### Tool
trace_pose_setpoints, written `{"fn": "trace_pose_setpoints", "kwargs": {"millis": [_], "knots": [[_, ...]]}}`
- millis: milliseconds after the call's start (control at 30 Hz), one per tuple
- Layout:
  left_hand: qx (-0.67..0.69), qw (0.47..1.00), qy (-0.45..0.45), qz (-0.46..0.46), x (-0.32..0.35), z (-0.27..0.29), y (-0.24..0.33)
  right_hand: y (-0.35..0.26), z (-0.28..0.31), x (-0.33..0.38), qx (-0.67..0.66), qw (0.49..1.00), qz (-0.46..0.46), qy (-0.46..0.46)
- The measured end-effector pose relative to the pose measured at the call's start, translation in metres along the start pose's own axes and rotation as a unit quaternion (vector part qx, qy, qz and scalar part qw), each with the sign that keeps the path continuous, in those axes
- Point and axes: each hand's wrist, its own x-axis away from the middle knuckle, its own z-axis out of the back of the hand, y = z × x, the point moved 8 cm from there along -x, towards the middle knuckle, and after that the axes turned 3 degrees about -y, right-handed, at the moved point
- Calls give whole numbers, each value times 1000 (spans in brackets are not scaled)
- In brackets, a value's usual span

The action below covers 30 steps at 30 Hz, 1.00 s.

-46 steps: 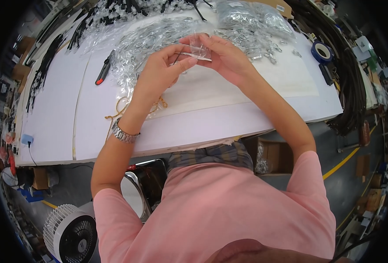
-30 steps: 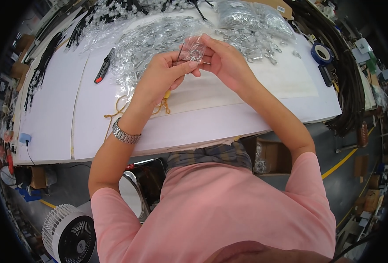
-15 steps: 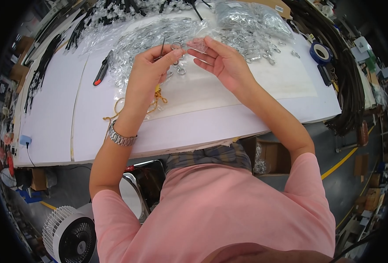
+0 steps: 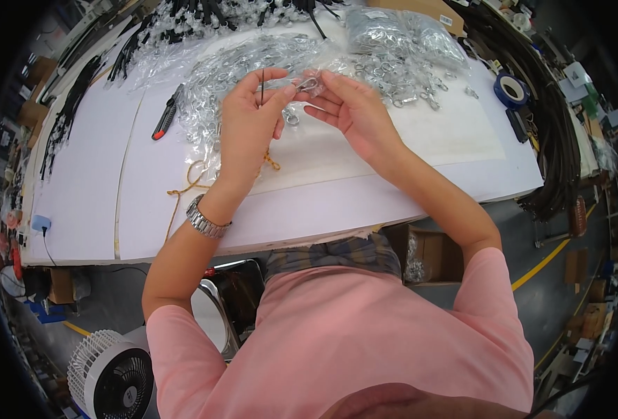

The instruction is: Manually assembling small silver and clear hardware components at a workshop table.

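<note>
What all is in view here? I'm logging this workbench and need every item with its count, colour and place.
table: one, white top, across the upper half
small metal clip: one, silver, pinched between both hands
thin cord: one, black, upright in the left hand
bags of metal clips: several, clear with silver parts, far side of table
loose metal clips: many, silver, right of the hands
utility knife: one, red and black, left of the hands
string: one, yellow, under the left wrist
tape roll: one, blue, right table edge
black straps: many, hanging off the right edge
fan: one, white, floor at lower left
wristwatch: one, silver, left wrist
left hand: holding cord and clip
right hand: holding the clip
</note>
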Motion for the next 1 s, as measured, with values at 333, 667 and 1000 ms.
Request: {"fn": "trace_pose_setpoints", "kwargs": {"millis": [333,667,1000], "knots": [[-39,995,-85,20,-3,-11,-1,8,5,-4,42,998,17,-46],[53,982,-161,79,-12,-2,-12,-2,-21,7,134,983,0,-122],[-62,996,-54,-27,-9,9,3,-6,-37,-3,373,913,4,-164]]}}
